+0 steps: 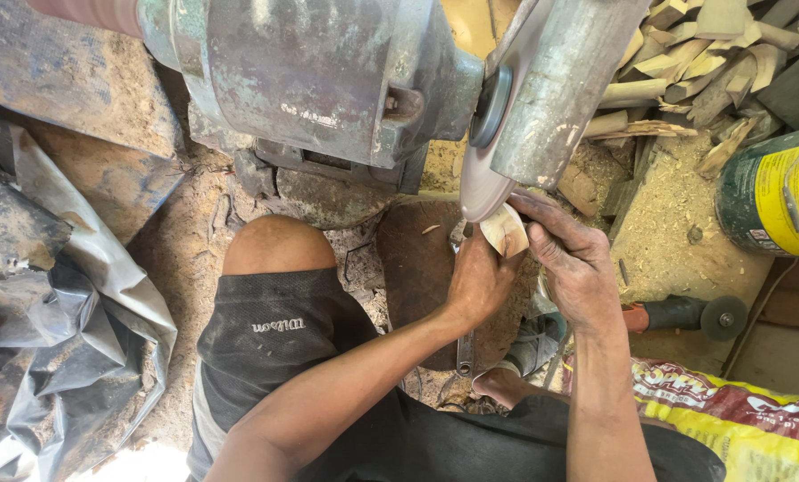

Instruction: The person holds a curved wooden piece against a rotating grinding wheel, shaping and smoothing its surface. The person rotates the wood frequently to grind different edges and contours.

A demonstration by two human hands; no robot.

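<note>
I held a small pale wood piece (505,230) against the lower edge of the grinding disc (482,183). My left hand (478,278) gripped it from below, and my right hand (575,263) pinched it from above, fingers (542,212) closed on it. Wood offcuts (685,62) lay piled behind.

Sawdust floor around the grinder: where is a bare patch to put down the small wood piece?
Free: sawdust between the wood offcuts pile and the angle grinder. Crowded: under the sanding disc, where left hand and right hand hold the wood piece.
</note>
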